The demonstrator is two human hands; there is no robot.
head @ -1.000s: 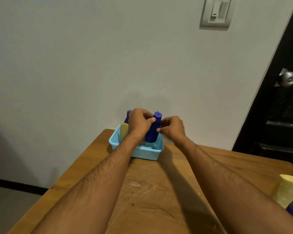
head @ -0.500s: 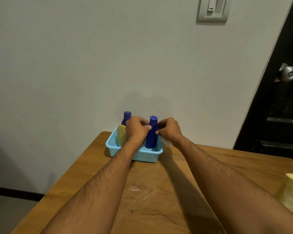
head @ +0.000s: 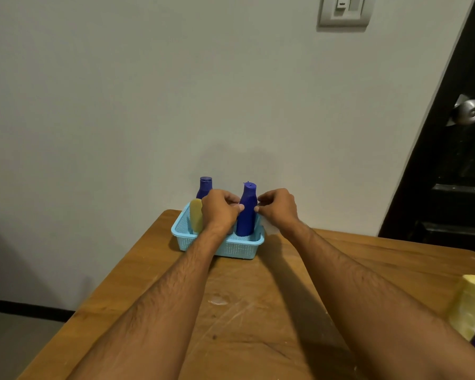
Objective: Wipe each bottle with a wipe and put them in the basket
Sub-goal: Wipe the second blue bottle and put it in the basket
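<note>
- My left hand (head: 222,208) and right hand (head: 277,207) flank the near blue bottle (head: 246,215), standing upright in the basket (head: 231,246); their fingertips touch its sides.
- Behind my left hand, the far blue bottle (head: 204,187) and the yellow bottle (head: 196,219) fill the basket's left side.
- The wall (head: 148,105) rises close behind the basket.
- Between my forearms the table (head: 258,311) lies open.
- A yellow container (head: 472,305) crowds the right edge.

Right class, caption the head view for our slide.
Both hands, left hand and right hand, steady a blue bottle upright in the basket.
</note>
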